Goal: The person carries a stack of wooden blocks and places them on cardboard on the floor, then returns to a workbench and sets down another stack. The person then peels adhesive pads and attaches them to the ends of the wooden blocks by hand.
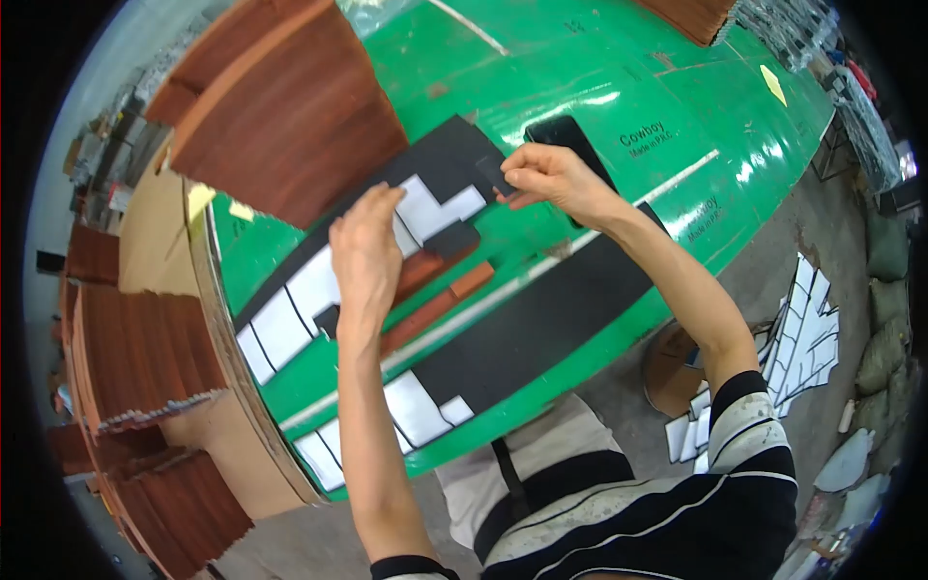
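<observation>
While right hand [547,182] pinches piece [492,175], left hand [367,249] half-curled

Lettering on the green surface [532,82], as I read it standing by: the inner mark [645,139] gives "Cowboy" above "Made in P.R.C."; the second mark [701,215], closer to the person's edge, repeats "Cowboy" over a smaller, blurred line; a small mark [575,27] towards the opposite edge is illegible.
</observation>
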Available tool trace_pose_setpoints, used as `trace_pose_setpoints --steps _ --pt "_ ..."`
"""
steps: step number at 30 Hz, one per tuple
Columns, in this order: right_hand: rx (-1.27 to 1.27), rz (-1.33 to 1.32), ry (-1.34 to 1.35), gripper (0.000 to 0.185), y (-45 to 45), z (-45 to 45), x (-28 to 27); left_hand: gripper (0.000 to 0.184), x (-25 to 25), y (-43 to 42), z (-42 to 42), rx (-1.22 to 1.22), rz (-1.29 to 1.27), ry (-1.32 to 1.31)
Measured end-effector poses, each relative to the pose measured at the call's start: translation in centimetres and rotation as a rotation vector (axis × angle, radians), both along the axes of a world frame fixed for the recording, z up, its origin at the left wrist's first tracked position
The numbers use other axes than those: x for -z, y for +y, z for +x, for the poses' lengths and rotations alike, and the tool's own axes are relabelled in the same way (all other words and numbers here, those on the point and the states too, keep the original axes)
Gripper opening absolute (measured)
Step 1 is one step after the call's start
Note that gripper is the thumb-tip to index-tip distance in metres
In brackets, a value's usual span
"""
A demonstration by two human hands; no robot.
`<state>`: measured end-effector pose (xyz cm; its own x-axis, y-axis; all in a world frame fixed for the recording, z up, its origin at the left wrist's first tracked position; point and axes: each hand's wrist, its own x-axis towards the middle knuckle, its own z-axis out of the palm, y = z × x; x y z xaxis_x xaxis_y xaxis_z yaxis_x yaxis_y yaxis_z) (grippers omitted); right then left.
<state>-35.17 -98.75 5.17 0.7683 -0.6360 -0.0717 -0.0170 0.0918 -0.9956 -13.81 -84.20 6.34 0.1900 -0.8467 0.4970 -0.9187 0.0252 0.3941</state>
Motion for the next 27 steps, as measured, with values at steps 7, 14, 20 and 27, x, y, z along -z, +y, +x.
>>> trace_pose_setpoints --steps 7,14,20,27 --pt "-0.096 0.260 -0.075 0.019 5.6 -3.7 -1.3 0.020 -0.5 8.7 -7.6 -0.089 -0.064 0.202" --pt "-0.281 -0.747 0.113 0.017 12.9 -5.3 -1.5 0.021 -0.3 12.3 -13.9 -0.121 -0.042 0.896" --pt "-0.280 -0.837 -0.050 0.025 13.8 -6.6 -1.1 0.022 -0.1 13.4 -14.4 -0.026 0.022 0.764" --pt "-0.255 -0.864 -0.021 0.025 12.0 -6.5 -1.0 0.041 -0.4 12.4 -12.4 0.065 0.032 0.362"
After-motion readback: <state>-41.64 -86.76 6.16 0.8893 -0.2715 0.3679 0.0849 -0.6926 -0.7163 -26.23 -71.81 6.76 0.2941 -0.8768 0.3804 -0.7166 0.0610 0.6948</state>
